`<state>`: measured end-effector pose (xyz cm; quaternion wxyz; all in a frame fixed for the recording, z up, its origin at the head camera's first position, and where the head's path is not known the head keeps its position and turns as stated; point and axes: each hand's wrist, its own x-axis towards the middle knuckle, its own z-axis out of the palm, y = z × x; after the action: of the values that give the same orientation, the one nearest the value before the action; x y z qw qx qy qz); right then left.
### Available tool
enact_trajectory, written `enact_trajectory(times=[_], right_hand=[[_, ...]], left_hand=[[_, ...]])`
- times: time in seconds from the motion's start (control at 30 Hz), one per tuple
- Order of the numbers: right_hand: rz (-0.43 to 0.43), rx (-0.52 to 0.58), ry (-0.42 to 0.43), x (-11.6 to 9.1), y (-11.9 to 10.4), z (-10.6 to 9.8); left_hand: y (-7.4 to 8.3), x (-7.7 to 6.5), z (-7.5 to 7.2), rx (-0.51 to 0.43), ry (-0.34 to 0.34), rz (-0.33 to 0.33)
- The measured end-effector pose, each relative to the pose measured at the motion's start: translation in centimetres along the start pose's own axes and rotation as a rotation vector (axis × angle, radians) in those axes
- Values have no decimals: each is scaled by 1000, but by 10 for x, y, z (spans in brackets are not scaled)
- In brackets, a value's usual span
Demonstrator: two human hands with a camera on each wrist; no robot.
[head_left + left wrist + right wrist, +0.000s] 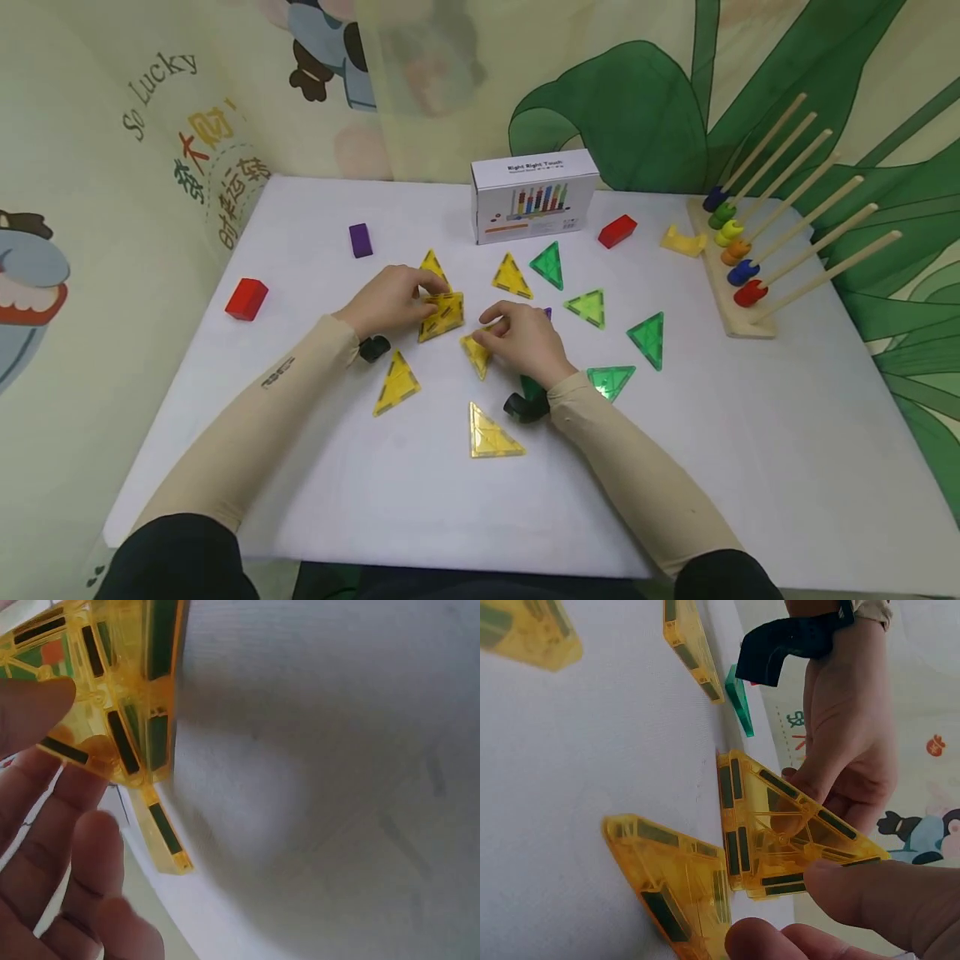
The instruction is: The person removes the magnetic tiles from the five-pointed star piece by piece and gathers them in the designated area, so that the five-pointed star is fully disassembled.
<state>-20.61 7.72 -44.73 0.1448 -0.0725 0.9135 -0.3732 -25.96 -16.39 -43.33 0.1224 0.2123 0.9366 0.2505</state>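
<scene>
My left hand [393, 296] pinches joined yellow triangular magnetic tiles [442, 317], thumb on one face and fingers behind, as the left wrist view shows. In the right wrist view these joined tiles [802, 817] stand at an angle to each other, close over the table. My right hand [525, 337] has bent fingers and thumb apart over a loose yellow triangle tile [477, 357]. A fingertip [761, 941] is right at that tile's corner. More yellow triangle tiles lie around the hands, at the back [512, 277], left [397, 383] and front [491, 435].
Green triangle tiles [647, 340] lie to the right, one partly hidden under the right wrist. A white box [534, 200] stands at the back. A wooden peg stand [731, 283] with coloured pieces is at the right. Red [246, 298] and purple [361, 240] blocks lie at the left.
</scene>
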Motion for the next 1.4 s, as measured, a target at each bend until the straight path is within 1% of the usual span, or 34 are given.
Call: enact_trajectory(times=[0.1,0.17,0.27,0.4,0.5,0.67,0.83,0.93,1.1,1.4], right_hand=[[-5,9,-15,-1,-1,2],[-14,3,-9,-1,-3,2],[-38,-13,21,0,-8,4],[-67,-35,72,4,-20,12],[-64,-80,99,8,-29,20],[-17,-162,127,11,-37,29],[3,-162,145,13,-35,31],[0,-140,154,14,-33,30],[-13,-58,174,15,-27,25],[-5,18,178,12,-25,1]], left_hand=[[-1,-1,2,5,9,-15],[-1,-4,3,17,30,-34],[1,-11,6,21,62,-93],[4,-22,11,0,87,-190],[7,-27,16,-22,99,-221],[13,-30,21,-45,84,-219],[14,-30,25,-71,70,-225],[13,-31,25,-86,70,-222],[11,-32,23,-97,69,-225],[6,-37,16,-93,55,-255]])
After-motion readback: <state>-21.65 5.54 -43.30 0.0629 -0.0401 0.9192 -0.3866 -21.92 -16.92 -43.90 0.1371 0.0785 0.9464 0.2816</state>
